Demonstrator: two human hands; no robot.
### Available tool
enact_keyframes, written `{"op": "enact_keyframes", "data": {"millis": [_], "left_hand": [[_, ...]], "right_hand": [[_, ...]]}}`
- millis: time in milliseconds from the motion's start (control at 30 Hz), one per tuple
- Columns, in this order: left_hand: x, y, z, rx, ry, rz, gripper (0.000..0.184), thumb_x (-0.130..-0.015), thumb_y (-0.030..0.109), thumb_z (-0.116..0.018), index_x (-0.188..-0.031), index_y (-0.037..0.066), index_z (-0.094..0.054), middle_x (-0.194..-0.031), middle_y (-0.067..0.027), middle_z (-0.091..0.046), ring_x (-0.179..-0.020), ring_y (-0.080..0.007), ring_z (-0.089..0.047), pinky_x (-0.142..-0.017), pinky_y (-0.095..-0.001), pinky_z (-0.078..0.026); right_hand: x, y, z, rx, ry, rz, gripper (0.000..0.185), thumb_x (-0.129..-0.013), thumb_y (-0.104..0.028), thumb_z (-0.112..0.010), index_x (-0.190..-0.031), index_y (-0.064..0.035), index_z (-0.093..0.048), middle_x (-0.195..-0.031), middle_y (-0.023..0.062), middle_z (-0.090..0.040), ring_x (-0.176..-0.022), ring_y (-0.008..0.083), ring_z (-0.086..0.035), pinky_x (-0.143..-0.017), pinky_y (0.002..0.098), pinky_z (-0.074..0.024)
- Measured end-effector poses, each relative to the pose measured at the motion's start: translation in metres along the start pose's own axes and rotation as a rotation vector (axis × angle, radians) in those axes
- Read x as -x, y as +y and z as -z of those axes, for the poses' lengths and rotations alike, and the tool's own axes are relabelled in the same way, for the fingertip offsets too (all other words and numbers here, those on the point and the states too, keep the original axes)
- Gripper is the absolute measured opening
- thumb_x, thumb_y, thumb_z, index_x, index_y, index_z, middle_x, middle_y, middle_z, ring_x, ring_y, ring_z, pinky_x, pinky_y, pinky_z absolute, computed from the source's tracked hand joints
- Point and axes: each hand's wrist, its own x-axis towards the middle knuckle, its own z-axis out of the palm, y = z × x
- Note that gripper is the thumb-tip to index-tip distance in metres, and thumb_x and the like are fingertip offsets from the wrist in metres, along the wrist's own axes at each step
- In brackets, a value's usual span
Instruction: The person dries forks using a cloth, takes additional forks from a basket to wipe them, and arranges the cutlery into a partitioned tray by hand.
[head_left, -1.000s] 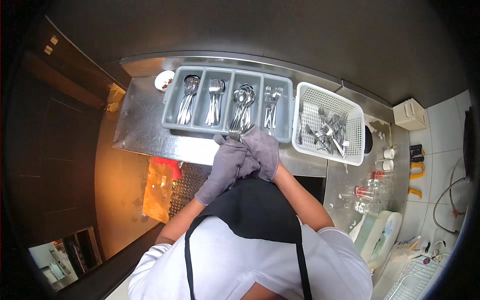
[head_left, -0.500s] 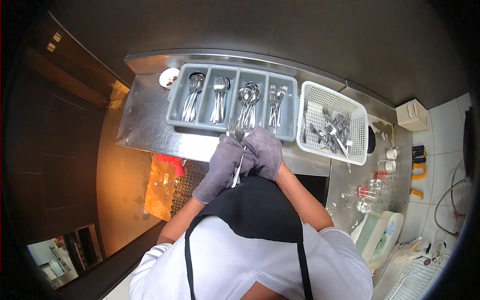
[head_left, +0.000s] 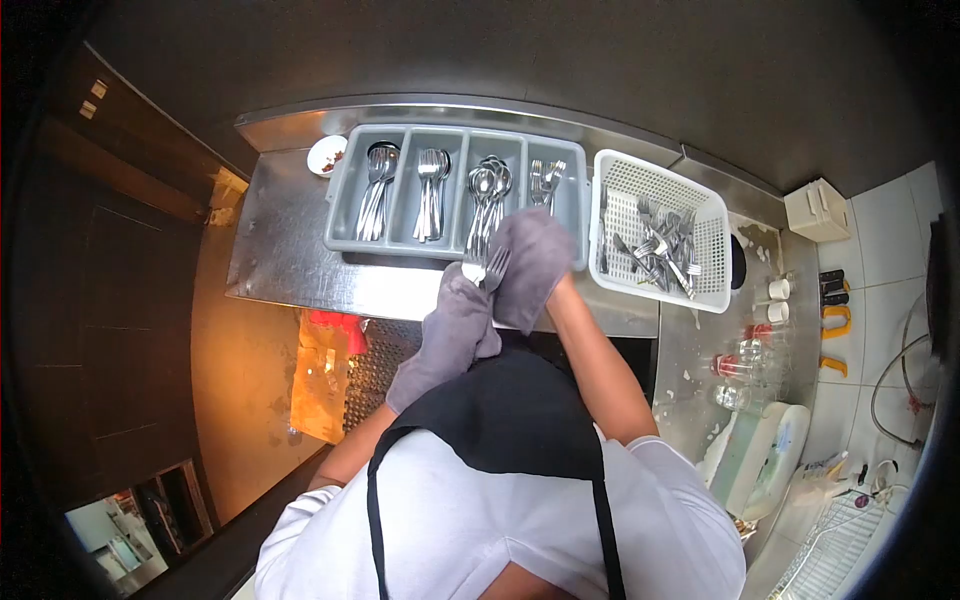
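My left hand (head_left: 455, 320), in a grey cloth glove, is closed around forks (head_left: 485, 268) whose tines point up, just in front of the cutlery tray. Beside it to the right, my right hand (head_left: 533, 265), also gloved, reaches over the front edge of the grey tray (head_left: 400, 247) near the rightmost compartment. Its fingers are blurred and hidden, so what it holds cannot be made out. The tray's four compartments hold spoons (head_left: 376, 190), more cutlery (head_left: 430, 190), smaller spoons (head_left: 488, 185) and forks (head_left: 546, 180).
Right of the tray stands a white perforated basket (head_left: 715, 300) with mixed cutlery. A small white bowl (head_left: 325, 155) sits at the back left. Glasses (head_left: 745, 365) and white cups (head_left: 778, 300) stand at the right, above a pale green-and-white container (head_left: 765, 460).
My right hand has moved away from my left hand, up and right toward the fork compartment. My left hand still grips forks. A handle that showed below the hands is no longer visible.
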Motion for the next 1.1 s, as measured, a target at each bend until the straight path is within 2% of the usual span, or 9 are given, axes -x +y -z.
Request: {"op": "enact_keyframes", "data": {"millis": [100,167,233,300,600,700,800,933,1100], "left_hand": [[0.001,-0.015,0.01,0.011,0.036,-0.16,0.013,-0.089,0.013,-0.058,-0.089,0.006,-0.069,-0.095,-0.0114,-0.066,-0.092,-0.0321,-0.066,-0.077,-0.0415,-0.055],[-0.003,-0.039,0.011,-0.134,0.039,-0.306,0.025,-0.082,0.002,-0.055,-0.107,0.001,-0.058,-0.094,-0.0072,-0.06,-0.086,-0.0204,-0.059,-0.079,-0.0331,-0.05],[-0.008,-0.037,0.009,-0.099,0.085,-0.338,0.032,-0.079,-0.005,-0.053,-0.111,-0.002,-0.054,-0.093,-0.0047,-0.056,-0.083,-0.0139,-0.055,-0.078,-0.0277,-0.047],[-0.005,-0.024,0.007,0.086,0.163,-0.199,0.022,-0.078,-0.003,-0.055,-0.1,0.0,-0.057,-0.092,-0.0053,-0.057,-0.084,-0.0153,-0.056,-0.076,-0.0281,-0.048],[0.007,-0.021,0.042,0.332,0.305,-0.117,0.006,-0.085,0.008,-0.062,-0.087,0.003,-0.064,-0.091,-0.0139,-0.062,-0.085,-0.0288,-0.06,-0.079,-0.0373,-0.051],[0.012,-0.036,0.056,-0.149,0.293,0.077,0.004,-0.085,0.008,-0.061,-0.086,0.004,-0.062,-0.089,-0.0143,-0.061,-0.086,-0.0292,-0.062,-0.078,-0.0378,-0.052],[0.026,0.002,0.074,-0.749,0.227,0.091,0.006,-0.088,0.01,-0.058,-0.09,0.005,-0.06,-0.086,-0.0163,-0.06,-0.085,-0.0318,-0.063,-0.075,-0.0393,-0.053],[0.029,0.009,0.074,-0.645,0.177,0.227,0.014,-0.092,0.011,-0.053,-0.103,0.003,-0.055,-0.085,-0.0182,-0.059,-0.081,-0.0374,-0.064,-0.07,-0.0457,-0.054],[0.025,-0.03,0.055,-0.454,0.226,0.029,0.026,-0.099,0.022,-0.043,-0.098,-0.002,-0.054,-0.094,-0.0284,-0.062,-0.095,-0.0444,-0.066,-0.08,-0.0548,-0.051]], "right_hand": [[0.009,0.031,-0.021,-0.383,0.077,-0.162,0.008,-0.076,-0.015,-0.067,-0.074,-0.009,-0.062,-0.074,0.0055,-0.061,-0.065,0.0229,-0.059,-0.057,0.0393,-0.0454],[0.023,-0.008,-0.012,-0.631,0.087,-0.135,0.009,-0.077,-0.015,-0.067,-0.074,-0.0082,-0.062,-0.072,0.0037,-0.059,-0.063,0.0214,-0.056,-0.055,0.0383,-0.0429],[-0.004,-0.073,0.013,0.536,-0.488,-0.098,0.014,-0.072,-0.013,-0.07,-0.083,-0.0057,-0.065,-0.075,0.0132,-0.061,-0.073,0.0273,-0.06,-0.061,0.035,-0.0482],[0.007,-0.068,0.005,-0.019,-0.087,0.284,0.006,-0.074,-0.012,-0.064,-0.077,-0.006,-0.063,-0.068,0.015,-0.056,-0.062,0.0303,-0.056,-0.056,0.0441,-0.0424],[0.027,-0.038,-0.105,-0.376,-0.22,-0.147,0.007,-0.086,-0.008,-0.059,-0.082,-0.0047,-0.064,-0.084,0.0103,-0.061,-0.079,0.0246,-0.061,-0.075,0.0332,-0.0537],[-0.038,-0.056,-0.056,0.216,-0.4,0.404,0.009,-0.075,-0.012,-0.065,-0.068,-0.006,-0.064,-0.08,0.0187,-0.063,-0.08,0.0315,-0.066,-0.07,0.0372,-0.0556],[-0.07,-0.041,-0.071,0.096,-0.556,0.269,0.017,-0.074,-0.017,-0.07,-0.08,-0.0028,-0.064,-0.081,0.0179,-0.063,-0.08,0.0306,-0.065,-0.068,0.0361,-0.0543],[-0.053,-0.107,-0.024,-0.314,-0.393,0.112,0.017,-0.069,-0.014,-0.069,-0.081,-0.0044,-0.061,-0.08,0.0095,-0.061,-0.074,0.0282,-0.059,-0.064,0.0327,-0.0503],[-0.001,-0.083,-0.062,-0.092,-0.232,0.542,0.006,-0.074,-0.011,-0.063,-0.077,-0.0072,-0.06,-0.076,0.0056,-0.059,-0.079,0.0267,-0.063,-0.073,0.0356,-0.0529]]}}
